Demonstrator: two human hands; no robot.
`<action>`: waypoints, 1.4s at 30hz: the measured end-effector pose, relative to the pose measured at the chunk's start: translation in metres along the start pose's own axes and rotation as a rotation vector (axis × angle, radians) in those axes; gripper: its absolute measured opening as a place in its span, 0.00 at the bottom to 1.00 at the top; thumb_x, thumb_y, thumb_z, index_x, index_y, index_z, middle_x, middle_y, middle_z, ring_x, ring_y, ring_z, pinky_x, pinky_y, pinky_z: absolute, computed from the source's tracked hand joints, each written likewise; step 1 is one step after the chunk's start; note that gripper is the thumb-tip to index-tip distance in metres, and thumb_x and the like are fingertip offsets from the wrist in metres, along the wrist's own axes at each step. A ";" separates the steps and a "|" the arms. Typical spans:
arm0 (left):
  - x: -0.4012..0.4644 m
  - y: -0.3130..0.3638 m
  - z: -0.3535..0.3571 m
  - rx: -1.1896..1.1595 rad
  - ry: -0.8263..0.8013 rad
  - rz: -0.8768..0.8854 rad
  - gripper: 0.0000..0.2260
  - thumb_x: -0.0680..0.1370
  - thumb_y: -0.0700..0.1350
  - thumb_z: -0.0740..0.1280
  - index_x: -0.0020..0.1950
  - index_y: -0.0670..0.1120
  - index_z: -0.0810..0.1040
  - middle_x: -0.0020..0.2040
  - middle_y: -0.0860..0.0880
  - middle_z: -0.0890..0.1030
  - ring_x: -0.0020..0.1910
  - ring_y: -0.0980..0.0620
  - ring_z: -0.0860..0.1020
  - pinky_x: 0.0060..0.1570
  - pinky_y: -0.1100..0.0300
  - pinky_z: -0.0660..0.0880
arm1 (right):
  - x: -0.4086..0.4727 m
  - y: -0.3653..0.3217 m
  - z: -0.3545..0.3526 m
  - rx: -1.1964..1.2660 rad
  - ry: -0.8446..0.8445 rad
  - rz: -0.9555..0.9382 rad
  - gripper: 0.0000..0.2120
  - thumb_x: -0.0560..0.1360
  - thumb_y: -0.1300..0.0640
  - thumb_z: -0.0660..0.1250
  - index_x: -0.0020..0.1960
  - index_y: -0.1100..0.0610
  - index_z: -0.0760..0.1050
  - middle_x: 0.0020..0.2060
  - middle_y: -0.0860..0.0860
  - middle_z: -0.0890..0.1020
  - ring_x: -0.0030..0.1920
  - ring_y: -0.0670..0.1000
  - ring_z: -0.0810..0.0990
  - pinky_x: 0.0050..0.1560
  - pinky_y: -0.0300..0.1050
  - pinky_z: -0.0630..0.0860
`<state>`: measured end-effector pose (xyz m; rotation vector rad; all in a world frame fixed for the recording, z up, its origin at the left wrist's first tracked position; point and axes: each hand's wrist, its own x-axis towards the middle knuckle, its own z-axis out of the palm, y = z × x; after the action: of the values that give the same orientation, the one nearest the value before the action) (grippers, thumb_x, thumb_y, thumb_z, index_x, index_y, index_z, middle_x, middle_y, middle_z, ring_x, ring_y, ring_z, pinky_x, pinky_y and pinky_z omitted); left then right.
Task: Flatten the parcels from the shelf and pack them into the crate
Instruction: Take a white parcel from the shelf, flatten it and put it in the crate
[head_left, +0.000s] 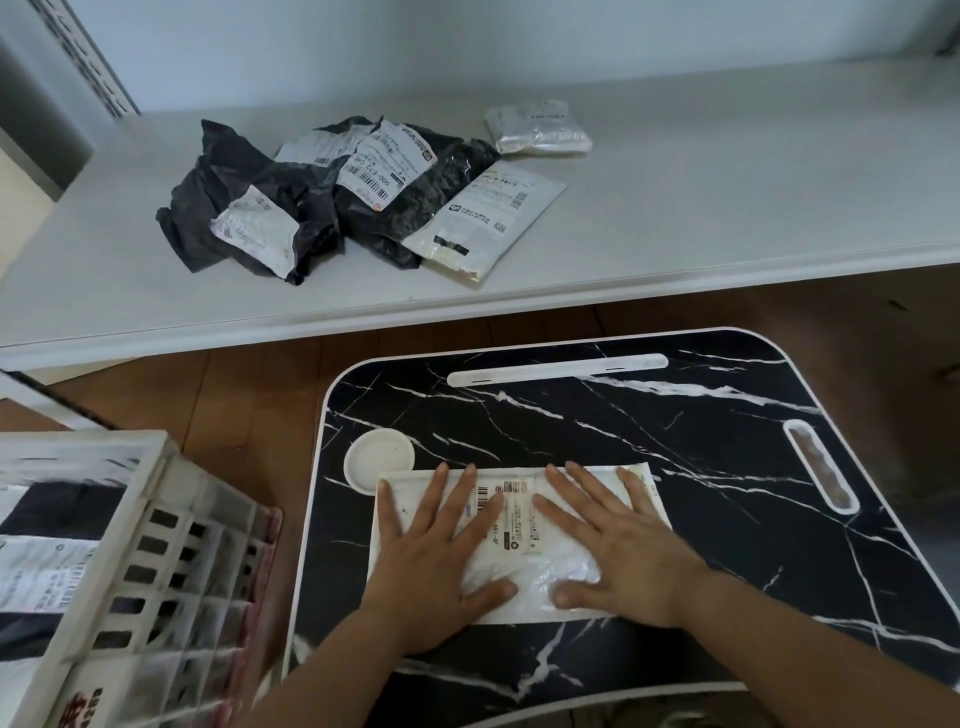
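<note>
Both hands are pressing flat, fingers spread wide, on a white parcel (519, 545) lying on the black marble surface (675, 467): left hand (431, 561) at its 9 o'clock side, right hand (618, 545) at 3. The crate (150, 545) is sitting at 8 o'clock, apparently holding flattened parcels. More parcels (322, 192) are lying on the shelf (727, 208) at 12.

Soft even daylight, faint shadows — wide-angle bending, blurred edges

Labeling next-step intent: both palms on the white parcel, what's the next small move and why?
Probably lift the white parcel and carry it left into the crate. Left hand and right hand press it open-fingered; it already looks flat on the lap desk.
</note>
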<state>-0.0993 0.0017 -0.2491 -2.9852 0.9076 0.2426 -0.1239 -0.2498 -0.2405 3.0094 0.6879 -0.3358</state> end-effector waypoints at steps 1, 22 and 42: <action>0.001 0.000 0.000 0.000 -0.002 0.007 0.36 0.74 0.74 0.50 0.77 0.56 0.58 0.78 0.47 0.57 0.77 0.43 0.54 0.62 0.27 0.51 | -0.002 0.004 -0.001 -0.010 -0.011 -0.009 0.42 0.72 0.23 0.48 0.77 0.49 0.59 0.77 0.53 0.60 0.76 0.53 0.56 0.67 0.60 0.53; -0.006 0.007 -0.010 -0.135 -0.229 -0.277 0.41 0.69 0.78 0.48 0.70 0.65 0.26 0.72 0.52 0.23 0.71 0.45 0.25 0.59 0.25 0.29 | 0.004 0.001 -0.039 0.197 -0.153 0.175 0.46 0.68 0.24 0.57 0.78 0.41 0.42 0.77 0.44 0.50 0.75 0.50 0.48 0.72 0.57 0.49; -0.068 -0.009 -0.116 -1.961 0.090 -0.739 0.20 0.76 0.48 0.70 0.66 0.46 0.74 0.55 0.45 0.83 0.54 0.46 0.82 0.55 0.51 0.76 | -0.011 -0.052 -0.155 1.479 0.087 0.432 0.09 0.74 0.62 0.71 0.53 0.63 0.76 0.44 0.57 0.86 0.42 0.57 0.85 0.40 0.50 0.81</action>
<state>-0.1334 0.0404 -0.1247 -4.2548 -1.5572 1.7571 -0.1244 -0.1948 -0.0865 4.3201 -0.5831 -1.0519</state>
